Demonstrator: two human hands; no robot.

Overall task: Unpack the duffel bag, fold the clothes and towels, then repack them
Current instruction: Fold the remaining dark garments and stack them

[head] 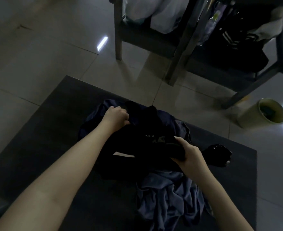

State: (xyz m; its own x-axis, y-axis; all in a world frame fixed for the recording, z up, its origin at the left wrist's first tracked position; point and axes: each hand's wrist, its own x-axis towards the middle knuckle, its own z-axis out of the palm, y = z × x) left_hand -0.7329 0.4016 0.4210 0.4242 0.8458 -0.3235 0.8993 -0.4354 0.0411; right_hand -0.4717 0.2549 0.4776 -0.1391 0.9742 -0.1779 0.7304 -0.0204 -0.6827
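Observation:
A black garment (137, 139) with small white stripes lies bunched in the middle of a dark table (45, 139). My left hand (116, 116) is closed on its far edge. My right hand (190, 157) grips a bundled black part at its near right. Under and behind it lies a navy cloth (165, 117). A crumpled grey-blue cloth (169, 197) sprawls on the near side, between my forearms. A small black shiny bundle (218, 155) sits to the right of my right hand. I cannot make out the duffel bag in the dim light.
A pale round waste bin (269, 114) stands on the tiled floor at right. Beyond the table a dark metal rack (177, 52) holds white plastic bags (155, 12), a bottle and dark clothing.

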